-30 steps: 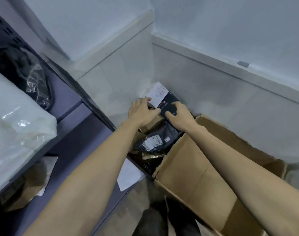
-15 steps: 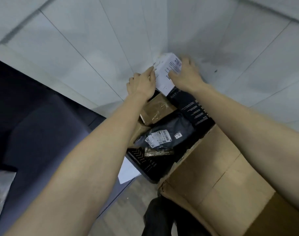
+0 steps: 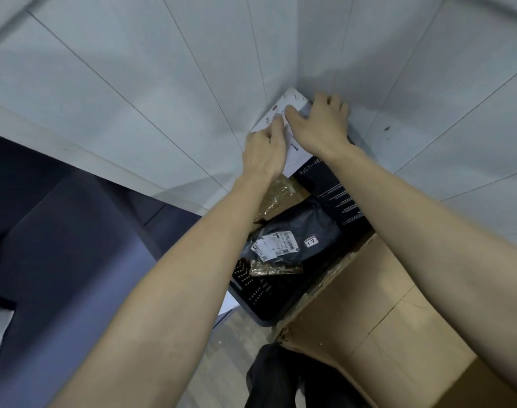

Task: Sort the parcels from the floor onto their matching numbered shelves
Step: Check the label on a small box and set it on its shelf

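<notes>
A flat black box parcel with a white label at its far end stands tilted out of a black perforated crate on the floor. My right hand grips the box's top end, fingers curled over the far edge. My left hand holds its left edge, thumb on the label. Inside the crate lie a black poly bag parcel with a white shipping label and a small "1-7" tag, and a brown paper parcel partly under my left wrist.
An open cardboard box stands right of the crate, its flap under my right forearm. A dark blue shelf unit fills the left side. White tiled floor lies beyond the crate. A dark trouser leg shows at the bottom.
The view tilted down, so the shelf with bagged parcels left the frame. Both hands lifted the black box's labelled end higher, and my right hand moved over its top edge.
</notes>
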A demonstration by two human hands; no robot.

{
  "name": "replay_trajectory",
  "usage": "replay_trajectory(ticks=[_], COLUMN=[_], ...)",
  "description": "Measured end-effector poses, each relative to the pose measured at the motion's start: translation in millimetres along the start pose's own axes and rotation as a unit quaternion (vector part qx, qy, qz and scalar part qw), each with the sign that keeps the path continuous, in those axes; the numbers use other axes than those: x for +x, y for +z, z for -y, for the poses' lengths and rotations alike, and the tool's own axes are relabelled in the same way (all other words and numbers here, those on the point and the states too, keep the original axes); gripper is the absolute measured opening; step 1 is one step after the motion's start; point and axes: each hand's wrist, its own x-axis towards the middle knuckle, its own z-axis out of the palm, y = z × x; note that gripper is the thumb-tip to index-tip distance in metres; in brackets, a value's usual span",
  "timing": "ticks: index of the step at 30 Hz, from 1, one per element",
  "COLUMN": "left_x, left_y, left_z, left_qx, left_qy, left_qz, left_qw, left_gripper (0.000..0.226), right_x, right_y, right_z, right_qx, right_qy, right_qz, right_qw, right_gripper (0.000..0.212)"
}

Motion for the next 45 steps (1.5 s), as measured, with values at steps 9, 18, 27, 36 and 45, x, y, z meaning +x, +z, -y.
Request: replay_trajectory(ticks=[9, 18, 27, 36, 45], left_x=[-37.3, -108.5, -161.4, -191.0, -213.8], left_y=[-31.4, -86.5, -134.6, -161.5, -181.6], left_z=[-46.4, -121.2, -183.8, -198.5, -212.2], left_qx=[0.027, 0.063, 0.021, -0.08, -0.151], left_qy=[0.032, 0.12, 0.204, 0.229, 0.261], left_qz=[-0.001, -0.042, -0.074, -0.089, -0.127], left_qw=[0.999, 0.99, 0.976, 0.966, 0.945], left_gripper=[0.049, 0.043, 0.045, 0.047, 0.064], right_x=[-44.5, -114.2, -156.9, -194.9, -217.0], right_y=[-54.3, -132.4, -203.3, -232.1, -251.3], right_z=[24.2, 67.6, 124.7, 151.6, 158.8], right_qx=[0.057, 0.155, 0.147, 0.144, 0.108], right_qy=[0.046, 0.054, -0.01, -0.055, -0.089], right_qz=[-0.034, -0.062, -0.119, -0.171, -0.195], right_qw=[0.997, 0.985, 0.982, 0.973, 0.971], right_gripper=[0.053, 0.042, 0.042, 0.027, 0.022])
